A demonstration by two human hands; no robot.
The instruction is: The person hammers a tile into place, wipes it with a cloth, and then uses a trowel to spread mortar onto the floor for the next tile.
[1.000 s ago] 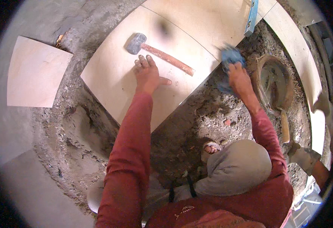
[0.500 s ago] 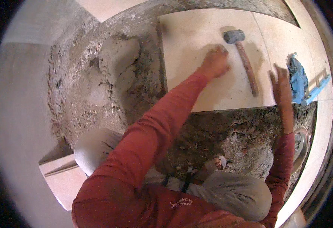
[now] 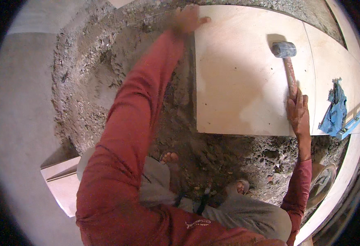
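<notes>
A large cream tile (image 3: 237, 98) lies flat over the dirt in front of me. At its far left corner is my left hand (image 3: 187, 19), blurred, with its thumb stretched out over the tile's edge and its fingers apart from the thumb. On the tile's right part rests a rubber mallet (image 3: 285, 49) with a dark grey head and a worn reddish handle. My right hand (image 3: 299, 112) is closed round the lower end of that handle, near the tile's front right corner.
Right of the mallet, a blue rag (image 3: 335, 110) lies beside a blue level (image 3: 351, 125). A round bucket-like container (image 3: 322, 184) stands at the lower right. Wet mortar and soil (image 3: 106, 74) spread to the left. Further tile pieces (image 3: 63, 184) lie at the lower left.
My left hand has moved from the tile's middle to its far left corner. My right hand has come onto the mallet's handle. The whole view has shifted.
</notes>
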